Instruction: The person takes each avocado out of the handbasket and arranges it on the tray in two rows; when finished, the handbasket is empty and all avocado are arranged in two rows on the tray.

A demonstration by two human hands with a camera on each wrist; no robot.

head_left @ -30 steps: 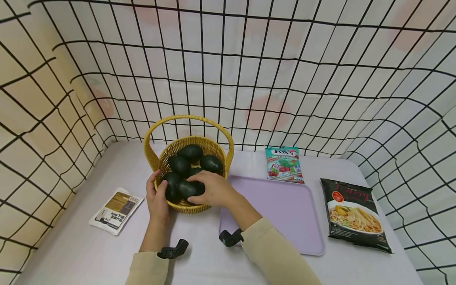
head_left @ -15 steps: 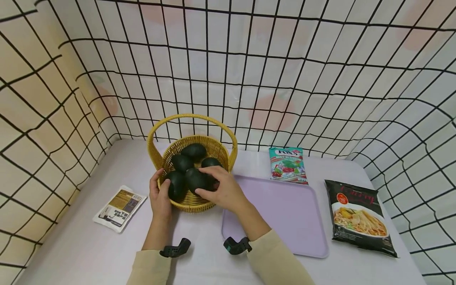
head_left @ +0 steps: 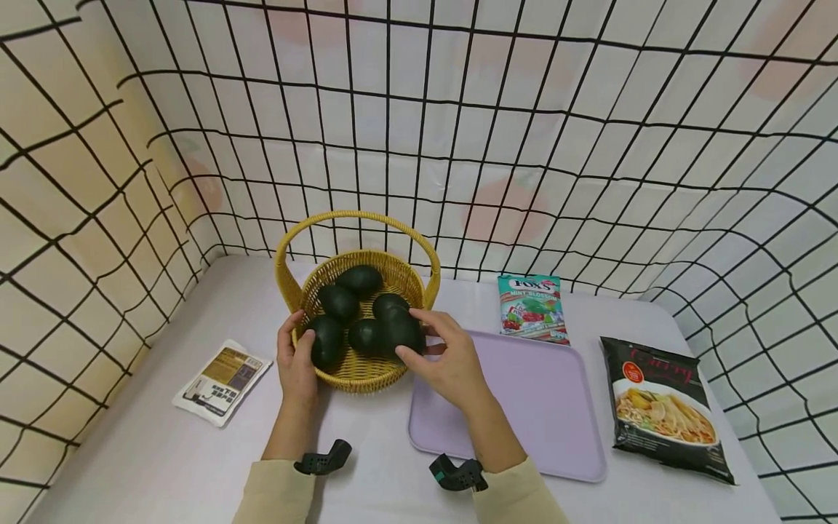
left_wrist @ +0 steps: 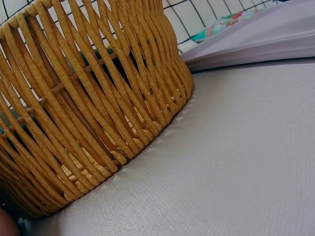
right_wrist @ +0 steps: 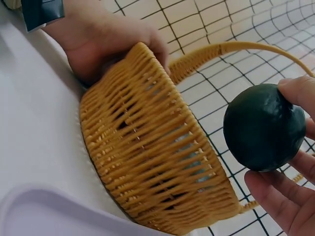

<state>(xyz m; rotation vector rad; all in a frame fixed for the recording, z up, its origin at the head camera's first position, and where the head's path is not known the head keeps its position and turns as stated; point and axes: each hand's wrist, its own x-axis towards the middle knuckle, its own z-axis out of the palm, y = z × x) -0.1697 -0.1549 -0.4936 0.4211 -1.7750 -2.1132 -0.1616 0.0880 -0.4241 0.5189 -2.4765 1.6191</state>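
A yellow wicker basket [head_left: 366,384] with a tall arched handle holds several dark green avocados [head_left: 338,302]. At its left rim, my left hand [head_left: 297,364] grips the basket, the thumb over the edge close to one avocado [head_left: 326,343]. Over the basket's right rim, my right hand [head_left: 455,360] pinches another avocado [head_left: 404,331] between thumb and fingers. The right wrist view shows this held avocado [right_wrist: 263,129] raised above the rim. Woven basket wall [left_wrist: 98,93] fills much of the left wrist view, where the left hand is nearly out of frame.
Right of the basket lies a shallow lilac tray [head_left: 543,407]. Behind the tray is a mint candy bag [head_left: 533,309], and a black noodle packet [head_left: 664,411] lies to its right. A white-and-brown pouch [head_left: 222,382] lies at left. Black wire mesh [head_left: 425,156] encloses the table.
My right hand has lifted the avocado from among the others and carried it right, to the basket's right rim. The left hand keeps its grip on the basket.
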